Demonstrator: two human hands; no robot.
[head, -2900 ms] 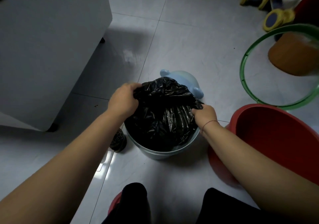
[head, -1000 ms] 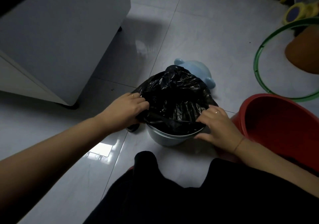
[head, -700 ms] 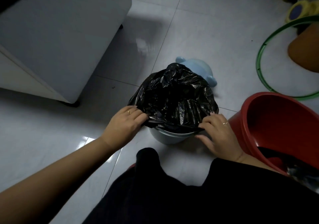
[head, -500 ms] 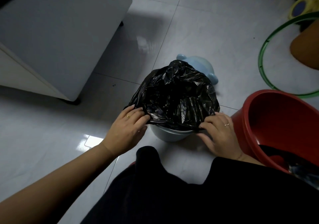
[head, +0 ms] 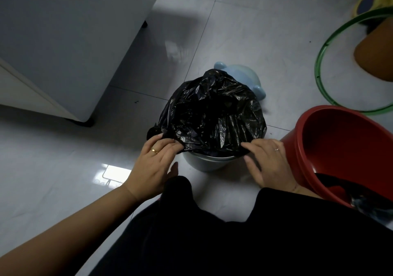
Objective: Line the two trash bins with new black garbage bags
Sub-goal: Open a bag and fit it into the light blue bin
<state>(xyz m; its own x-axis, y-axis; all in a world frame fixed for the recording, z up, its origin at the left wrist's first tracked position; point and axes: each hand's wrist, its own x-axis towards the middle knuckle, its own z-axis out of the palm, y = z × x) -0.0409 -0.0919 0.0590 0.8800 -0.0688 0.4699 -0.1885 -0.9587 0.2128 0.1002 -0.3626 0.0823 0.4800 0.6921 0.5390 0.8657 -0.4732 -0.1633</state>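
Note:
A black garbage bag is draped over the mouth of a small pale blue bin on the floor in front of me, and it bulges up above the rim. My left hand holds the bag's near left edge with its fingertips hooked in the folds and its thumb spread apart. My right hand holds the near right edge, fingers on top and thumb below the hem. A larger red bin stands tilted at the right with something dark inside.
The bin's pale blue lid lies just behind it. A white cabinet stands at the left. A green hoop and an orange object lie at the far right. A small dark lump sits by the bag's left side.
Both hands have slid from the bin's sides round to its near rim, drawing the bag's edge down over it. The bag now spreads wider across the mouth.

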